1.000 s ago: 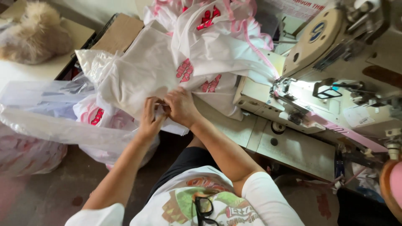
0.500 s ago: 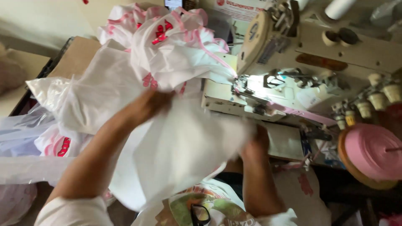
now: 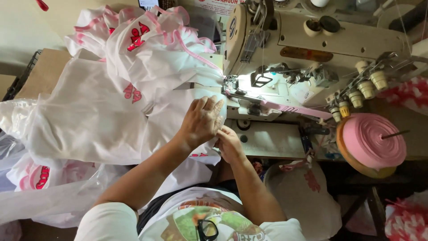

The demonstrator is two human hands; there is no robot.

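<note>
Beside the sewing machine's needle area, the left hand (image 3: 203, 120) lies flat and spread, palm down, pressing the white garment piece (image 3: 169, 120) against the machine bed (image 3: 272, 138). Just below it the right hand (image 3: 229, 143) is curled narrow, fingertips pinching the same fabric's near edge, the two hands touching. This cloth looks thin, light and quite limp: it drapes and wrinkles off the bed toward the lap, so it probably slides easily and bunches unless held flat. The hemmed edge, close to the presser foot (image 3: 232, 87), seems the best place to grip, with a flat palm steadying the body of the cloth. Pink binding tape (image 3: 294, 108) runs from the foot toward a large pink tape roll (image 3: 372, 140) at the right. Further left, a heap of finished white garments with pink trim and red prints (image 3: 147, 44) rests behind the machine, and clear plastic bags (image 3: 26, 201) of more pieces sit low at the left.
</note>
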